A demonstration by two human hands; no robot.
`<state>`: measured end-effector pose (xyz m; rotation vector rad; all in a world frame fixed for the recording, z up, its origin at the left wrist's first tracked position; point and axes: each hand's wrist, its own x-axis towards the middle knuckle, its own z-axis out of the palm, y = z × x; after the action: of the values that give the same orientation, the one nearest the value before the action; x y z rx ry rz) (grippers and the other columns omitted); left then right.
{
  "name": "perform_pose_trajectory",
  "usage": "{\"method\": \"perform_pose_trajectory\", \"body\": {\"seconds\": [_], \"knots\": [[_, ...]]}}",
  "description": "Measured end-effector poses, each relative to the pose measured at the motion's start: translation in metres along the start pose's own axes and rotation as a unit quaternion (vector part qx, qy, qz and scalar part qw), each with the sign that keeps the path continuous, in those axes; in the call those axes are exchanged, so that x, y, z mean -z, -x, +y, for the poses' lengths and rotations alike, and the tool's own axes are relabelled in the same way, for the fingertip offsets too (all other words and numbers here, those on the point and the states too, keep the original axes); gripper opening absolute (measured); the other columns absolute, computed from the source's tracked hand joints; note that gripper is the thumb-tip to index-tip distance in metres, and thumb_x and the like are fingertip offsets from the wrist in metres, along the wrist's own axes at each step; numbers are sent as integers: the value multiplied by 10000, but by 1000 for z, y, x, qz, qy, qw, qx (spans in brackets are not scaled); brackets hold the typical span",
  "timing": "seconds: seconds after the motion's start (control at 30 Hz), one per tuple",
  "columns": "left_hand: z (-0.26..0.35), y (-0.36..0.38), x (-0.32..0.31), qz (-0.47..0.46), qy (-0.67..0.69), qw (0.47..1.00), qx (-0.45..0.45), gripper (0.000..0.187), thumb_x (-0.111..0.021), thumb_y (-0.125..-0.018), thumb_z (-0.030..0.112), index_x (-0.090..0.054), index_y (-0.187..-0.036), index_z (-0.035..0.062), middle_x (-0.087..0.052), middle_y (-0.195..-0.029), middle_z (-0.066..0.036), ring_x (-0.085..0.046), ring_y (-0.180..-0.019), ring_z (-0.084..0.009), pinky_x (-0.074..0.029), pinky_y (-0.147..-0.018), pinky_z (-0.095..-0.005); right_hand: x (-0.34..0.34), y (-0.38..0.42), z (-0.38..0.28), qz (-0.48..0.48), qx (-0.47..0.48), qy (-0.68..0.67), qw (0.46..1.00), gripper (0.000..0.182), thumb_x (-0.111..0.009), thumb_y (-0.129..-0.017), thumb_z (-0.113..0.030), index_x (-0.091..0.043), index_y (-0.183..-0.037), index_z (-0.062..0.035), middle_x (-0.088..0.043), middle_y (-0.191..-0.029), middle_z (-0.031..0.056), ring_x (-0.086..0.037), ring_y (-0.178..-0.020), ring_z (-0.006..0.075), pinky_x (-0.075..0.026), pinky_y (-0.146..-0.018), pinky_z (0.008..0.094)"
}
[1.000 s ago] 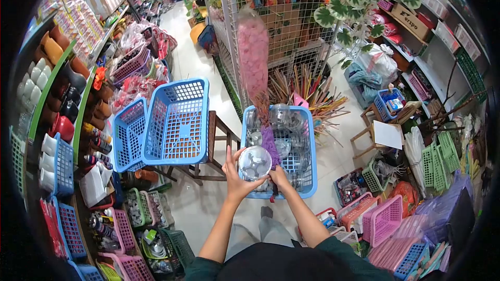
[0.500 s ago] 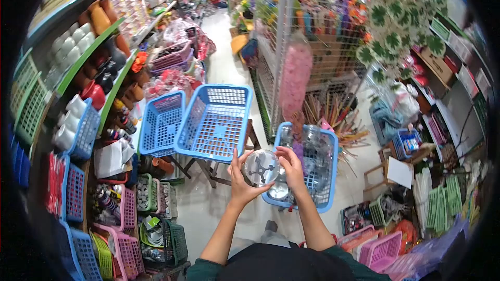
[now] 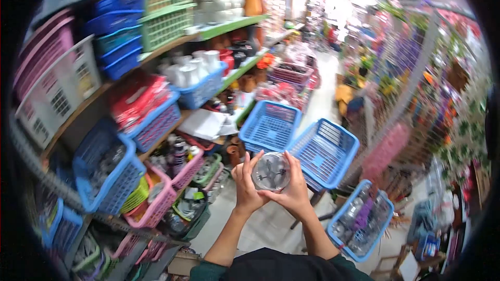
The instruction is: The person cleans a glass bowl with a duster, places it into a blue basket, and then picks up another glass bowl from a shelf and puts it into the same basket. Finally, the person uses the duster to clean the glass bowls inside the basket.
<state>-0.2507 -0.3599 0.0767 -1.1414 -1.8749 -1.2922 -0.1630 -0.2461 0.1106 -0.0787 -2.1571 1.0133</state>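
Note:
Between my two hands is a round clear container [image 3: 271, 171], its circular face turned up toward me. A dark cross-like shape shows on it or through it. My left hand [image 3: 247, 187] wraps its left side and my right hand [image 3: 295, 184] its right, with the thumbs meeting near the lower rim. Just beyond the hands stand two blue plastic baskets, the left basket [image 3: 270, 126] and the right basket [image 3: 324, 153], with bare lattice bottoms. Lower right, another blue basket [image 3: 388, 213] holds several clear glass-like vessels and something purple.
Shelving along the left carries a blue basket of white vases [image 3: 200, 73], red packets [image 3: 140, 101] and pink baskets [image 3: 156, 203]. A wire mesh rack [image 3: 411, 83] with artificial flowers stands at right. An aisle [image 3: 325, 83] runs away between them.
My view has swung left, bringing more shelving in and shifting the baskets rightward in view. Both hands have come away from above the filled basket, still holding the clear container.

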Motion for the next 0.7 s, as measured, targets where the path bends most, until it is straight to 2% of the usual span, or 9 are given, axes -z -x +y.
{"method": "perform_pose_trajectory", "body": {"seconds": [0.13,0.23,0.3,0.33,0.4,0.47,0.53,0.63,0.7], "knots": [[-39,-3,83,52,-69,996,12,1078,-769,-671,396,-134,-1450,6,-471,-1373,-146,-482,-1046,-286,-318,-916,-440,-79,-29,-40,-58,65,-65,994,990,-862,-550,-263,-346,-1340,38,-453,-1272,206,-504,-1150,338,-431,-965,387],[-71,5,136,104,-71,992,15,1044,-786,-651,276,-153,-1434,-4,-364,-1418,-236,-505,-1107,-360,-370,-935,-473,-133,-44,-73,-98,97,-129,982,956,-858,-552,-226,-365,-1327,37,-460,-1261,196,-507,-1148,314,-438,-960,375],[-82,14,173,117,-89,988,38,1033,-791,-628,200,-173,-1433,5,-366,-1411,-234,-490,-1165,-361,-377,-974,-461,-170,-49,-87,-119,130,-142,974,975,-865,-541,-228,-365,-1339,26,-460,-1261,158,-519,-1126,267,-446,-935,365],[-87,19,190,123,-92,987,51,1035,-794,-615,176,-181,-1434,11,-367,-1411,-230,-491,-1172,-357,-381,-984,-456,-186,-50,-97,-127,132,-173,968,938,-851,-542,-202,-379,-1317,35,-478,-1248,192,-512,-1146,315,-439,-955,375],[-87,25,229,117,-98,984,95,1004,-815,-576,142,-272,-1414,31,-398,-1403,-174,-455,-1235,-321,-359,-1036,-429,-213,-52,-115,-143,146,-183,962,940,-847,-540,-200,-377,-1319,35,-479,-1251,194,-517,-1144,319,-437,-956,377],[-80,27,271,73,-158,977,123,937,-820,-582,105,-339,-1383,41,-414,-1396,-145,-458,-1239,-315,-414,-998,-412,-237,-54,-131,-160,161,-205,952,928,-837,-555,-193,-369,-1324,36,-504,-1222,192,-534,-1128,307,-437,-954,374],[-79,31,311,37,-229,963,137,770,-799,-629,168,-463,-1312,57,-504,-1308,-114,-458,-1224,-312,-364,-1029,-415,-254,-60,-145,-174,178,-230,941,925,-835,-562,-190,-366,-1325,41,-504,-1220,192,-537,-1124,298,-438,-953,370],[-90,43,359,31,-321,925,201,485,-763,-711,239,-597,-1142,89,-624,-1095,-66,-559,-1021,-276,-419,-910,-398,-280,-69,-157,-191,167,-252,934,923,-836,-566,-177,-365,-1333,32,-496,-1206,183,-528,-1132,288,-430,-962,367],[-91,46,382,47,-406,893,189,407,-754,-728,253,-629,-1080,92,-643,-994,-49,-569,-970,-257,-430,-869,-385,-296,-76,-160,-202,165,-268,928,916,-840,-583,-183,-362,-1335,30,-493,-1214,181,-519,-1144,287,-416,-977,370]]}}
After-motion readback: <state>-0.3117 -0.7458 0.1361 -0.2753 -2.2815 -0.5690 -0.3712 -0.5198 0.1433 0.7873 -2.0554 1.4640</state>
